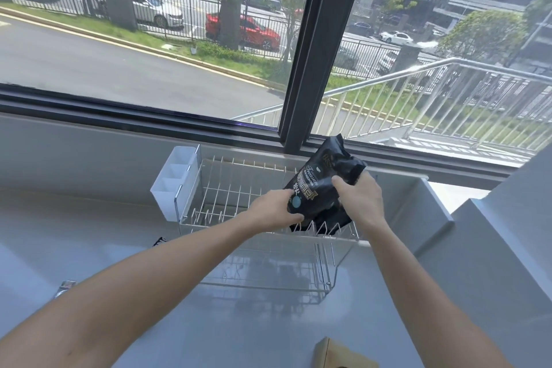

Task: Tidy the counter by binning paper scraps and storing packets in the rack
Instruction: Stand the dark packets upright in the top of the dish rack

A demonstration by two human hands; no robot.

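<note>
A large black packet (pixel 322 185) with gold lettering stands tilted in the right part of the white wire rack (pixel 227 188), its lower edge among the front tines. My left hand (pixel 276 207) grips the packet's lower left corner. My right hand (pixel 360 199) grips its right side, thumb on the front. The rack stands on the grey counter (pixel 209 323) below the window.
A white divided holder (pixel 174 181) hangs on the rack's left side. Two small dark packets lie on the counter at left (pixel 159 241) (pixel 64 288). A tan cardboard item (pixel 337 354) sits at the bottom edge. A raised grey ledge (pixel 433 209) borders the right.
</note>
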